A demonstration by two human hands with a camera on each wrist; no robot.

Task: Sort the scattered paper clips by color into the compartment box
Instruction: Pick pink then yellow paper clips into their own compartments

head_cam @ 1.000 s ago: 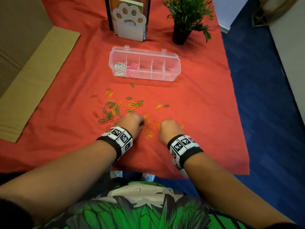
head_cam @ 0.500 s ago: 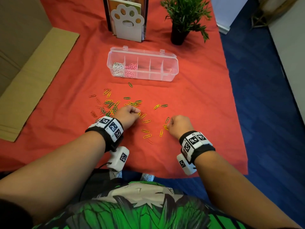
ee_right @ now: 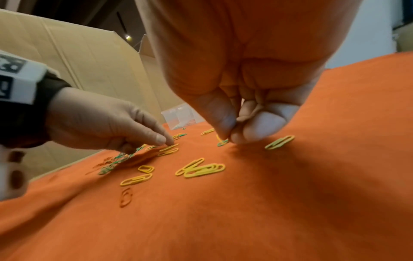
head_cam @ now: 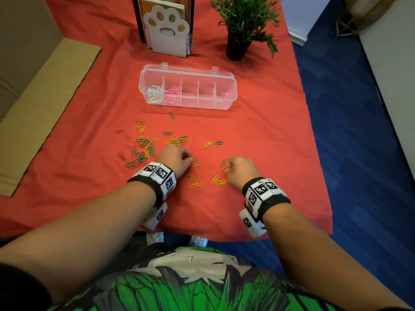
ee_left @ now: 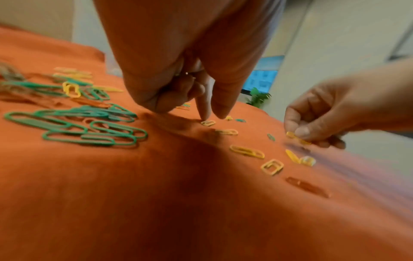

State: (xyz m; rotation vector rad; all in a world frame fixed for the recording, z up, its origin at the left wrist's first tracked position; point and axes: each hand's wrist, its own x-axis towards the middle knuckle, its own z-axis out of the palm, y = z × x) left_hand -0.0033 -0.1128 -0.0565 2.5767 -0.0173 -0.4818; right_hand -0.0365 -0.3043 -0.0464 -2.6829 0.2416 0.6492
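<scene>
Covering the whole table: an orange-red cloth [head_cam: 258, 153], with a cardboard sheet [head_cam: 45, 104] lying along its left edge. Standing at the far end: a paw-shaped book holder [head_cam: 167, 30] and a small potted plant [head_cam: 242, 23].

Sitting open just nearer than those: the clear compartment box [head_cam: 224, 104], holding white clips [head_cam: 153, 94] in its leftmost cell and pink clips [head_cam: 172, 95] in the next; remaining cells looking bare or nearly so.

Lying between box and body: the scattered paper clips, green clips [ee_left: 89, 130] bunched thickest to the left, yellow clips [ee_right: 201, 170] strewn loosely in the middle, a few red ones nearly lost against the cloth.

Working among these: the left hand [head_cam: 175, 158], reaching down with thumb and forefinger onto a yellow clip [ee_left: 208, 123], other fingers curled in, seemingly around clips gathered in the palm, though hard to confirm. The right hand [head_cam: 241, 168], pinching a yellow clip [ee_left: 297, 138] between thumb and fingertips, low over the cloth, a green one lying right under the tips.

Judging the step: gathering yellows, two colours already sorted. Next calling for closing cleanly on one clip without dragging the green neighbour along, then carrying the handful to a free cell.
</scene>
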